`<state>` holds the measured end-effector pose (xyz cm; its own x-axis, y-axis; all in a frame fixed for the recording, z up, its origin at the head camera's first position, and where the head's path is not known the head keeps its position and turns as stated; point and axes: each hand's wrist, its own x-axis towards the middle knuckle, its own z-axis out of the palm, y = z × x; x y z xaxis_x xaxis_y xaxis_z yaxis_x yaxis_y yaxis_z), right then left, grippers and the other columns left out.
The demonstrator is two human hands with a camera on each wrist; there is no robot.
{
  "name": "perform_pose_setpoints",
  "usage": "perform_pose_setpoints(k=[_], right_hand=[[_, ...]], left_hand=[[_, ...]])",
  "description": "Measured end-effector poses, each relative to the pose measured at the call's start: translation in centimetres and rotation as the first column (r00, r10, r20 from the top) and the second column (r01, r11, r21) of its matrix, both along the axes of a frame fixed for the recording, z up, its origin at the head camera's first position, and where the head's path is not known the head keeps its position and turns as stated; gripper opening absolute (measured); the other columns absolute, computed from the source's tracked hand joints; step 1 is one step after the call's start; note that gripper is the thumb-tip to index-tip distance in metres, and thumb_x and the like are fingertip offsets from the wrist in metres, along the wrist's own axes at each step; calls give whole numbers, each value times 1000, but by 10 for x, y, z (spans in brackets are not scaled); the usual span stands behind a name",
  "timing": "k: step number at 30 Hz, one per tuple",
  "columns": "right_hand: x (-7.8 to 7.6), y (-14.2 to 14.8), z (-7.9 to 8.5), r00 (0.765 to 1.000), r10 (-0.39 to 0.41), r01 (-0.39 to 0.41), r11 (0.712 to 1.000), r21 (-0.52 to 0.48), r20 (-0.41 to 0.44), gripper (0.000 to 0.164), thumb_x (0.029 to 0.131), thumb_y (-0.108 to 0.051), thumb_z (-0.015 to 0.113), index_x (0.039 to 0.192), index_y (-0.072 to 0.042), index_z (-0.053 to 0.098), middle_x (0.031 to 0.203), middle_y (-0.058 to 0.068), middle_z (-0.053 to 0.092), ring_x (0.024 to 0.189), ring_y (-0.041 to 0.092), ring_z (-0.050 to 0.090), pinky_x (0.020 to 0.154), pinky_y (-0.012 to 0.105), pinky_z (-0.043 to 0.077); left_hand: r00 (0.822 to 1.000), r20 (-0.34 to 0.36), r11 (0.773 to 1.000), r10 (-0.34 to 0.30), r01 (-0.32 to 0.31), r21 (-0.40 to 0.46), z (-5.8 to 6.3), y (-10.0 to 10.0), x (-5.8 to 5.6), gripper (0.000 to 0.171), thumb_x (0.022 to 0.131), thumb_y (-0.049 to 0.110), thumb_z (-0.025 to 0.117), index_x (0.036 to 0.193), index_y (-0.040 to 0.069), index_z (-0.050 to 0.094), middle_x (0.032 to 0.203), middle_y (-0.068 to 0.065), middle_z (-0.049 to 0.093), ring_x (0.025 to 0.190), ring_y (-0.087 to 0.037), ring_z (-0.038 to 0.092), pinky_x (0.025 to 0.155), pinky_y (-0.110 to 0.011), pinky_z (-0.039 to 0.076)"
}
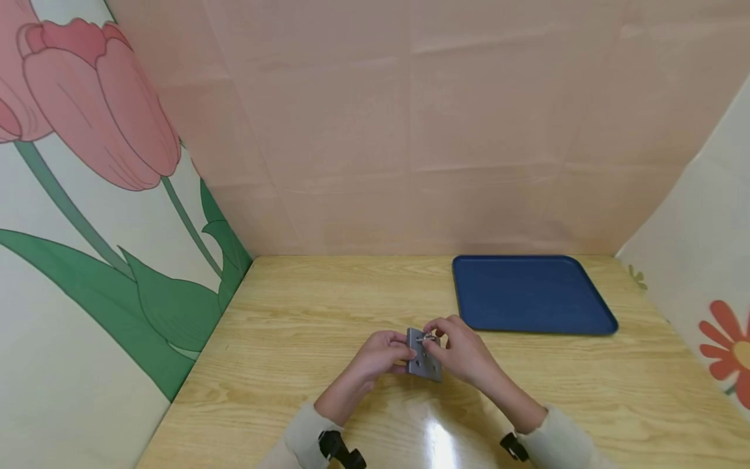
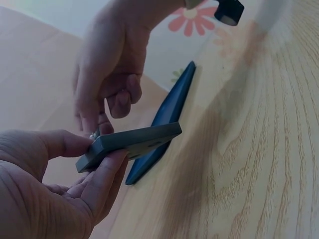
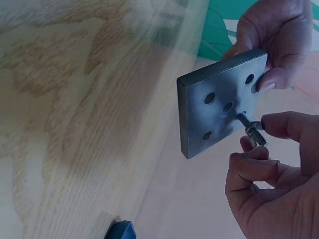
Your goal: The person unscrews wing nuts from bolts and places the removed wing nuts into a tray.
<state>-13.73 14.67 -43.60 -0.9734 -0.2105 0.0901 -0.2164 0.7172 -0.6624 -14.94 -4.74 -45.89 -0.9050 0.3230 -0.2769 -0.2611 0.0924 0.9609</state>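
Note:
A square grey metal plate point(image 3: 219, 104) with several round holes is gripped at its edge by my left hand point(image 1: 383, 352), thumb on one face and fingers behind. A silver threaded bolt point(image 3: 260, 138) sticks out from one corner hole of the plate, on the face turned to my right hand point(image 1: 465, 352). Partway along the bolt sits a small nut point(image 3: 254, 125). The right thumb and index finger pinch around this nut and bolt. In the left wrist view the plate point(image 2: 134, 139) shows edge-on, and the right fingertips mostly hide the bolt.
A dark blue tray point(image 1: 533, 293) lies on the wooden table point(image 1: 328, 293) at the back right, beyond the right hand. A pink backdrop point(image 1: 410, 130) rises along the table's far edge, with flower-printed panels on both sides.

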Motion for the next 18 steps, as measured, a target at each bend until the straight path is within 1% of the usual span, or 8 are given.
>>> perform_pose_setpoints(k=[10,14,18], right_hand=[[1,0,0,999,21,-21,1000,3,-48,20,90,-11,75,109,-17,71,102,5,61,72,12,50,62,29,44],[1,-1,0,998,25,-24,1000,1,-64,19,89,-12,75,108,-17,71,101,4,61,71,11,49,62,28,44],[1,-2,1,998,19,-19,1000,-5,-56,15,92,-15,73,107,-17,71,102,4,60,70,12,49,61,28,43]], left_hand=[[1000,-7,1000,2,-2,10,2,1,1,27,88,4,69,112,-8,65,99,-13,74,92,-31,73,75,-37,61],[1000,-5,1000,6,-6,13,2,2,1,27,87,3,69,111,-8,65,98,-12,74,92,-31,73,74,-36,61],[1000,-7,1000,2,-2,12,3,2,1,26,88,3,69,111,-8,65,99,-12,74,93,-32,73,75,-37,61]])
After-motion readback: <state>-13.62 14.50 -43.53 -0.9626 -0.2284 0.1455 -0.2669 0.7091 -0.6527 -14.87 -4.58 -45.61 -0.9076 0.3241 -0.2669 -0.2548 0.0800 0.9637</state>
